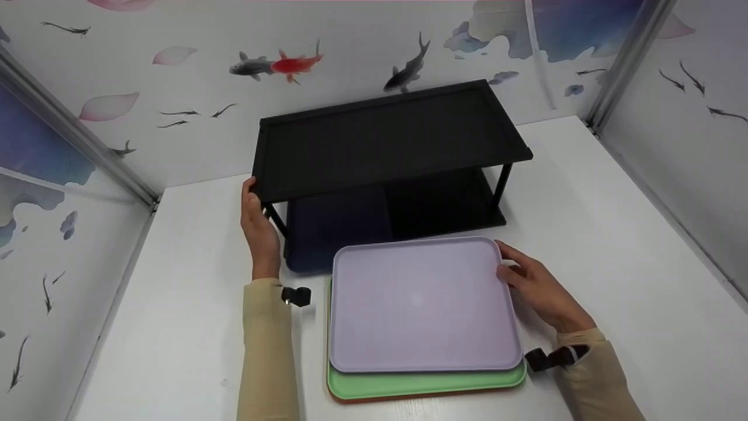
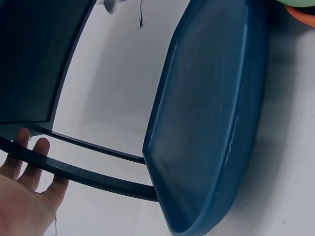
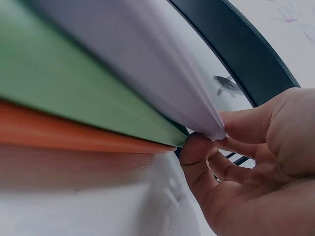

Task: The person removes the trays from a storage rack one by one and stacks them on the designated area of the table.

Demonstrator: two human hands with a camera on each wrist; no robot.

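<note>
A black two-tier rack (image 1: 385, 140) stands at the back of the table. My left hand (image 1: 260, 231) holds its left front corner; in the left wrist view, the fingers (image 2: 41, 146) pass behind a black post (image 2: 98, 179). A dark blue tray (image 1: 336, 225) lies on the left of the lower tier, its front end jutting out. In front, a lilac tray (image 1: 421, 310) lies over a green tray (image 1: 432, 383), with an orange tray (image 3: 74, 137) beneath. My right hand (image 1: 540, 289) pinches the lilac tray's right edge, which is lifted slightly off the green tray in the right wrist view.
The white table (image 1: 187, 327) meets a back wall (image 1: 198, 140) printed with fish and petals, close behind the rack. Side panels (image 1: 689, 164) with metal corner strips stand left and right. The right part of the lower tier (image 1: 438, 204) shows bare black.
</note>
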